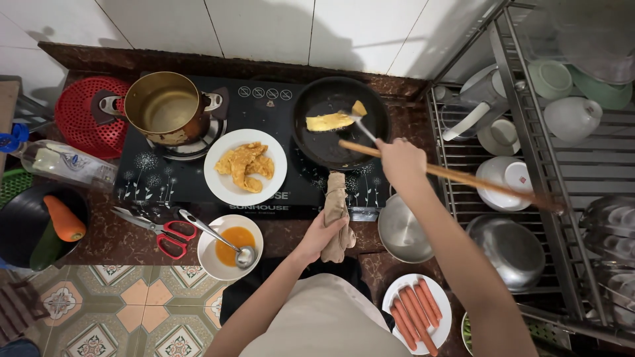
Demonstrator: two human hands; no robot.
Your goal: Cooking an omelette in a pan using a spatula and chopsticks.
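While the left hand (322, 233) clamps a cloth (336, 210) round the frying pan (338, 119) handle, the right hand (400, 162) grips a long wooden spatula (456, 176).

The pan sits at one o'clock on the stove (198, 168); a yellow piece, probably egg (329, 121), lies at its eleven o'clock, touching the spatula's tip.

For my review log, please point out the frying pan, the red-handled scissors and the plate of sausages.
frying pan (331, 149): head view, bare black base near the front rim.
red-handled scissors (173, 238): head view, on the red handle loops.
plate of sausages (395, 295): head view, white rim at upper left.
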